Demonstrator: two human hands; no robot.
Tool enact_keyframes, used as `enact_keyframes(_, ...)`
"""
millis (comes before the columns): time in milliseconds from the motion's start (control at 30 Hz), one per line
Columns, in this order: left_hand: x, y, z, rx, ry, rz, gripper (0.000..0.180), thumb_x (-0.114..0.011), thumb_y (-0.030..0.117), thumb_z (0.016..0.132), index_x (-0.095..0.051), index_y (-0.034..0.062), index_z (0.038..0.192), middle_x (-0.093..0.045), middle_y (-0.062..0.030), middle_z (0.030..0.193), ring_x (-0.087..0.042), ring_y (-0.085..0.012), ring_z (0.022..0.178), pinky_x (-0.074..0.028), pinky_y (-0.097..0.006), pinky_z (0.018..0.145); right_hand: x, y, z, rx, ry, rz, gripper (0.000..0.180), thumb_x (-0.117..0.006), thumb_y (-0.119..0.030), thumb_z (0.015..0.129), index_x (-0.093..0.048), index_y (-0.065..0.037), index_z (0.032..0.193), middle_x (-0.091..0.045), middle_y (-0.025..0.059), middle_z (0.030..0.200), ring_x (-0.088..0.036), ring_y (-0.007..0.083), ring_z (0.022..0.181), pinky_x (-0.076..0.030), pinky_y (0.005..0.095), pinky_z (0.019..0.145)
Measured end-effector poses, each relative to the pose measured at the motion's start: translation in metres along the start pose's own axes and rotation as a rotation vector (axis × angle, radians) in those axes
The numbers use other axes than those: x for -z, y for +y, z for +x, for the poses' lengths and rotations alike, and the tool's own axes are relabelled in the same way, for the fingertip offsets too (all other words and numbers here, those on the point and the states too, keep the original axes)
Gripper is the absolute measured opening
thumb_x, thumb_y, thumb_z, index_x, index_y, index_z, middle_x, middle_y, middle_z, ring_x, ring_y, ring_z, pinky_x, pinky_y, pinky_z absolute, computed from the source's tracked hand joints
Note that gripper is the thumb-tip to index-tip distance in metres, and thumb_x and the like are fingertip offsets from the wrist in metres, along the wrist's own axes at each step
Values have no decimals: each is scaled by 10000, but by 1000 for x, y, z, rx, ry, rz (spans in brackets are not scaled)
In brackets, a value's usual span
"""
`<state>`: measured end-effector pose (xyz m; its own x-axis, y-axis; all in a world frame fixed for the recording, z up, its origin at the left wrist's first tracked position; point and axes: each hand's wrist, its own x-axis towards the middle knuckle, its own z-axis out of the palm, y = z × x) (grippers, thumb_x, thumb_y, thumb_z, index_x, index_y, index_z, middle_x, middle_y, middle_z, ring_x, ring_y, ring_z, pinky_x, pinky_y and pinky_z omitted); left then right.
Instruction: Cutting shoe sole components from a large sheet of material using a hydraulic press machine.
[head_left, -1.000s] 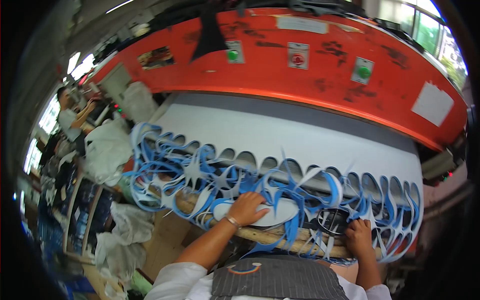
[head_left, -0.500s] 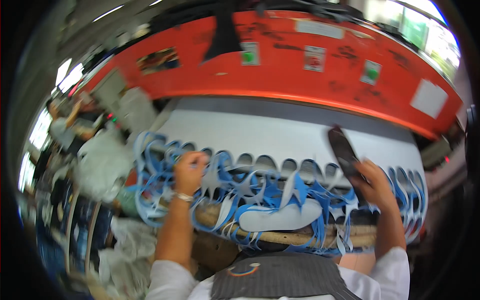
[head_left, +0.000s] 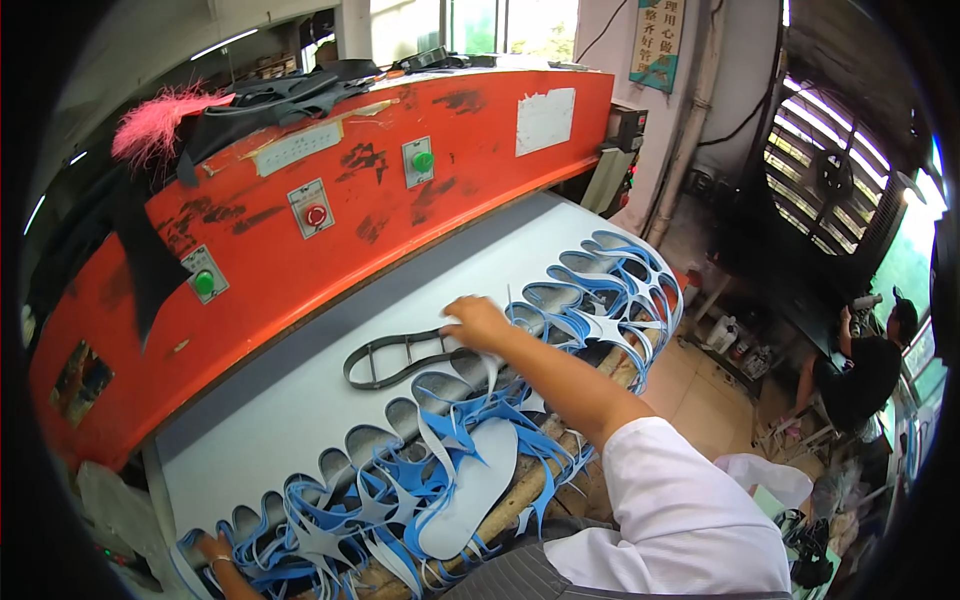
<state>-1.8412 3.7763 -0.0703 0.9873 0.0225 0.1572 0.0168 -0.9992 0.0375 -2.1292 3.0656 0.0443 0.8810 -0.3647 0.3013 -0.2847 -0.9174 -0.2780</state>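
My right hand (head_left: 478,322) is closed at one end of a dark, sole-shaped cutting die (head_left: 375,382) with crossbars. The die rests on the pale board (head_left: 290,410) of the press, partly hidden by the hand. A blue and white foam sheet (head_left: 400,508), with sole-shaped holes cut through it, drapes over the board's near edge in loops and strips. At its far left end my left hand (head_left: 213,548) closes round the sheet's edge, its fingers partly hidden. One pale sole-shaped piece (head_left: 470,485) lies on the hanging strips near the middle.
Behind the board stands the red press beam (head_left: 340,235) with green and red buttons. Dark scraps (head_left: 270,100) and pink fibres (head_left: 165,120) lie on top. A wooden pole (head_left: 500,515) runs beneath the sheet. At the right, another person (head_left: 868,370) sits near bottles (head_left: 722,332).
The view has turned to the right. My right hand has lowered the die from upright to the board. My left hand has moved to the sheet's left end.
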Motion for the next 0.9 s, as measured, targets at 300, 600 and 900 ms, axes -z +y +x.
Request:
enact_keyframes(300, 8, 61, -3, -73, 143, -181, 470, -706, 296, 828, -617, -135, 995, -605, -320, 1087, -565, -455, 1040, -441, -503, 872, -7, 150, -27, -758, -58, -257, 556, -555, -483, 898, -537, -39, 1233, -627, 212, 1148, -592, 379, 1104, -464, 479, 940)
enact_keyframes(600, 21, 81, -7, 53, -203, 71, 445, -528, 349, 959, -616, -84, 1013, -589, -322, 1091, -589, -480, 984, -469, -519, 843, 4, 140, -44, -782, -120, -131, 505, -423, -402, 968, -418, -24, 1303, -655, 264, 1047, -635, 418, 988, -490, 528, 851)
enact_keyframes(900, 12, 76, -38, 42, -247, 35, 462, -432, 318, 998, -454, -87, 1219, -513, -338, 1204, -548, -498, 1051, -468, -526, 897, 4, 152, -79, -780, -180, -223, 549, -369, -432, 983, -389, -85, 1407, -644, 256, 1090, -627, 420, 1004, -481, 548, 840)
